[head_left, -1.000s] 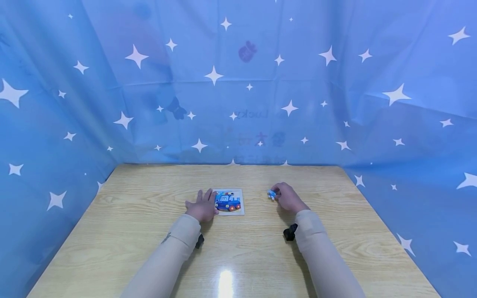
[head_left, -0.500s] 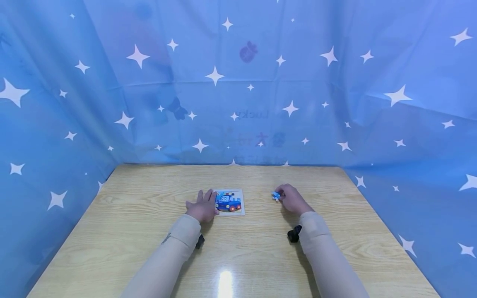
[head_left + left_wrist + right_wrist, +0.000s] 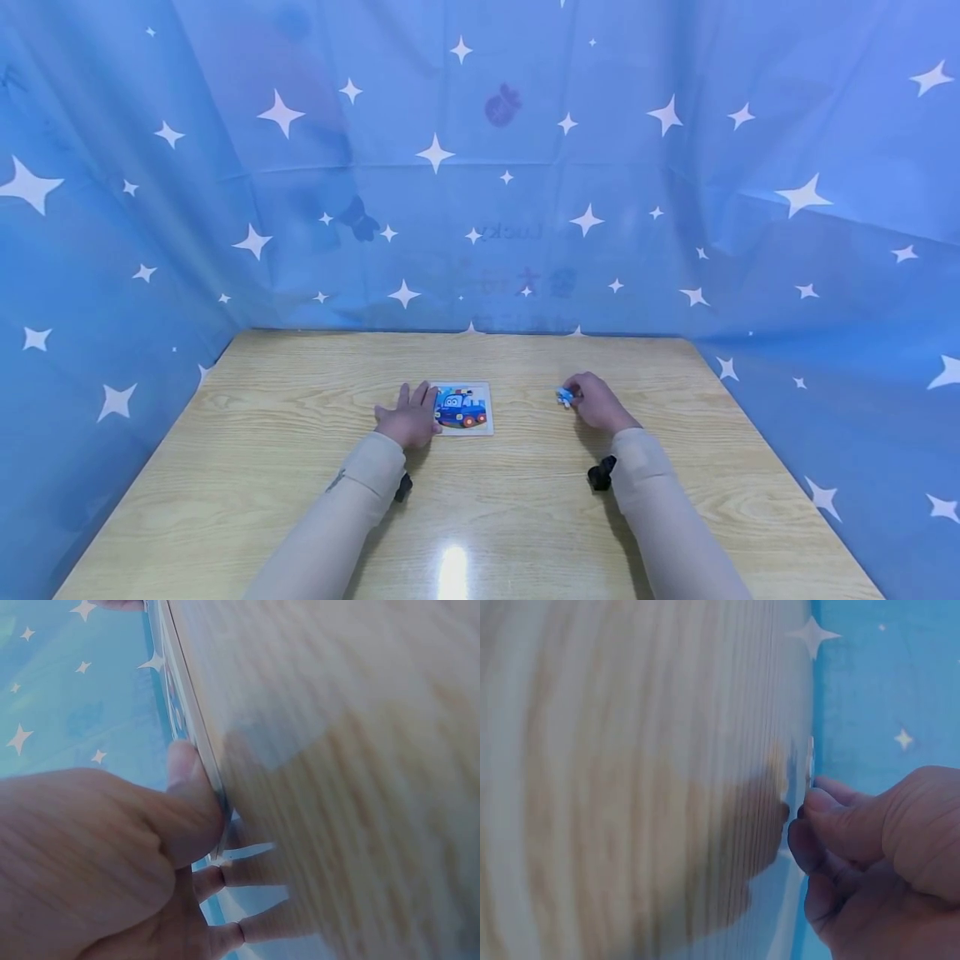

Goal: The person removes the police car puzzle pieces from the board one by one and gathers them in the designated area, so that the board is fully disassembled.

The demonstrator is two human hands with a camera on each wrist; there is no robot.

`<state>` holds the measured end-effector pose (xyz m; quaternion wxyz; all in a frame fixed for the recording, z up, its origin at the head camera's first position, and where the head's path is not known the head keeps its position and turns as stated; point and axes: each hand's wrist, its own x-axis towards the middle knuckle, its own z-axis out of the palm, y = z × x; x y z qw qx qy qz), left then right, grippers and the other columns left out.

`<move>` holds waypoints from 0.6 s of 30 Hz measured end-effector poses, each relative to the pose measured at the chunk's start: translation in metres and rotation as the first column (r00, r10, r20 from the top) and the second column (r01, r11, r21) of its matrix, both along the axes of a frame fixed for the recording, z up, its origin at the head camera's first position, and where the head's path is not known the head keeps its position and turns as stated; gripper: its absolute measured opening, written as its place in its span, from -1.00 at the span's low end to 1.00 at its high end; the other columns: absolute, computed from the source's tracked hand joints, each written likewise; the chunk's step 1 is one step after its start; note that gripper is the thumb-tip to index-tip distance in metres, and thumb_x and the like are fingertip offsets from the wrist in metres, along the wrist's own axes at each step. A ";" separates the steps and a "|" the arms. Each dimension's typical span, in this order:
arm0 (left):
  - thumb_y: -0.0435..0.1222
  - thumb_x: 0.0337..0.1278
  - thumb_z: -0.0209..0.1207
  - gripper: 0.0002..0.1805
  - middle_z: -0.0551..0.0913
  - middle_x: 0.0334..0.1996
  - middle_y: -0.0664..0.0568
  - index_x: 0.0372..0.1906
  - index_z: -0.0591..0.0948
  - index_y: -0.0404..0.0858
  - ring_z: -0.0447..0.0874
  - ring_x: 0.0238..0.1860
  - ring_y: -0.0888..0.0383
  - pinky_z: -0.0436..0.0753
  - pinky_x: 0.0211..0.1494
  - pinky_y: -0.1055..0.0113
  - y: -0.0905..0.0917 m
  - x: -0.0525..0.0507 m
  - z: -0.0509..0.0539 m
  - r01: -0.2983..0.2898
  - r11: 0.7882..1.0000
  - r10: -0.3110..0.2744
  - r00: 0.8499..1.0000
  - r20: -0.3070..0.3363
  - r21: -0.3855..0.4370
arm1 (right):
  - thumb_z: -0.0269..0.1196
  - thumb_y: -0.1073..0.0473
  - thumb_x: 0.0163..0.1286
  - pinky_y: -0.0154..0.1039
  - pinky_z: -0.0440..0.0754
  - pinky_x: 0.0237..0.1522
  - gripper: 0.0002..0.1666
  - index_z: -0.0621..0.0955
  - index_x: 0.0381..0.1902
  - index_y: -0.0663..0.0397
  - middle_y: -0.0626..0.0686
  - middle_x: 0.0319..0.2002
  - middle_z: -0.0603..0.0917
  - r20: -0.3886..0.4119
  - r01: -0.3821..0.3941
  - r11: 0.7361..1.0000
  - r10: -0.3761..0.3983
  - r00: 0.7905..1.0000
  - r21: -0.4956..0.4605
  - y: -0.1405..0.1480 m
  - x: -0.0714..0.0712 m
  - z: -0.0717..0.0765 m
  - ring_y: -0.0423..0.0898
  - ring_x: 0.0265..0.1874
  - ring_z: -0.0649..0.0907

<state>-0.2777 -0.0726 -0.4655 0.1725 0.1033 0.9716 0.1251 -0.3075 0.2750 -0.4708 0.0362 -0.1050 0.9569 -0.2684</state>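
A square puzzle board [image 3: 463,410] with a blue cartoon truck picture lies flat on the wooden table. My left hand [image 3: 408,417] rests at its left edge with fingers spread; in the left wrist view, the thumb [image 3: 187,791] touches the board's rim [image 3: 193,705]. To the right, apart from the board, my right hand [image 3: 596,402] pinches a small light-blue puzzle piece [image 3: 565,397] between thumb and fingers. The right wrist view catches the piece [image 3: 811,761] only edge-on beyond the fingertips of the right hand [image 3: 889,855], so its picture is hidden there.
The light wood-grain table [image 3: 480,508] extends on all sides of the hands. Behind and beside it hangs a blue curtain [image 3: 480,167] with white stars. A dark wrist camera [image 3: 601,473] sits by the right sleeve.
My right hand has slid a little to the right and nearer, carrying the puzzle piece farther from the board. The left hand stays in place on the board's edge.
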 end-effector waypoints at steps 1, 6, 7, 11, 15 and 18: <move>-0.05 0.53 0.01 -0.22 -0.12 0.65 -0.06 0.65 0.01 -0.16 -0.30 0.62 -0.20 -0.02 0.36 -0.56 0.000 0.000 0.000 0.001 1.000 -0.001 1.000 -0.001 -0.001 | 0.05 0.53 0.48 0.14 0.57 0.10 -0.72 0.59 0.06 0.39 0.32 0.03 0.54 -0.002 -0.001 1.000 0.001 1.000 0.006 0.001 0.000 0.000 0.22 0.05 0.58; -0.04 0.54 0.00 -0.23 -0.11 0.65 -0.05 0.65 0.01 -0.15 -0.29 0.63 -0.19 -0.01 0.36 -0.56 0.001 0.001 0.000 0.003 1.000 -0.003 1.000 -0.002 -0.010 | 0.07 0.54 0.47 0.16 0.57 0.08 -0.73 0.60 0.04 0.41 0.33 0.01 0.55 -0.014 -0.006 1.000 0.007 1.000 0.026 0.005 -0.001 -0.001 0.24 0.04 0.58; -0.04 0.55 0.00 -0.23 -0.12 0.65 -0.05 0.66 0.00 -0.15 -0.29 0.63 -0.18 -0.01 0.36 -0.56 0.001 0.001 0.001 0.002 1.000 -0.002 1.000 0.000 -0.013 | 0.07 0.54 0.47 0.16 0.57 0.09 -0.73 0.60 0.04 0.41 0.33 0.01 0.55 -0.015 -0.007 1.000 0.008 1.000 0.027 0.006 -0.001 -0.001 0.24 0.04 0.57; -0.03 0.54 0.00 -0.22 -0.12 0.65 -0.05 0.66 0.00 -0.15 -0.29 0.63 -0.19 -0.02 0.36 -0.57 0.001 0.000 0.001 -0.001 1.000 0.001 1.000 0.002 -0.013 | 0.06 0.54 0.47 0.18 0.57 0.10 -0.73 0.60 0.04 0.42 0.35 0.01 0.55 -0.029 -0.014 0.999 0.015 0.999 0.037 0.010 -0.002 -0.002 0.26 0.05 0.57; -0.03 0.54 0.00 -0.22 -0.13 0.65 -0.05 0.66 -0.01 -0.15 -0.29 0.62 -0.19 -0.03 0.35 -0.58 0.001 0.001 0.000 0.000 1.000 0.000 1.000 -0.001 -0.007 | 0.06 0.54 0.46 0.17 0.57 0.07 -0.73 0.61 0.03 0.43 0.32 -0.04 0.56 -0.039 -0.013 0.999 0.015 0.999 0.047 0.014 -0.003 -0.003 0.22 -0.01 0.57; -0.03 0.54 0.00 -0.22 -0.13 0.65 -0.05 0.66 -0.01 -0.15 -0.29 0.62 -0.19 -0.03 0.35 -0.58 0.000 0.000 0.000 0.001 1.000 -0.001 1.000 -0.006 -0.007 | 0.05 0.54 0.46 0.15 0.58 0.04 -0.73 0.61 0.02 0.42 0.29 -0.08 0.56 -0.049 -0.018 0.998 0.021 0.999 0.059 0.016 -0.004 -0.003 0.18 -0.07 0.57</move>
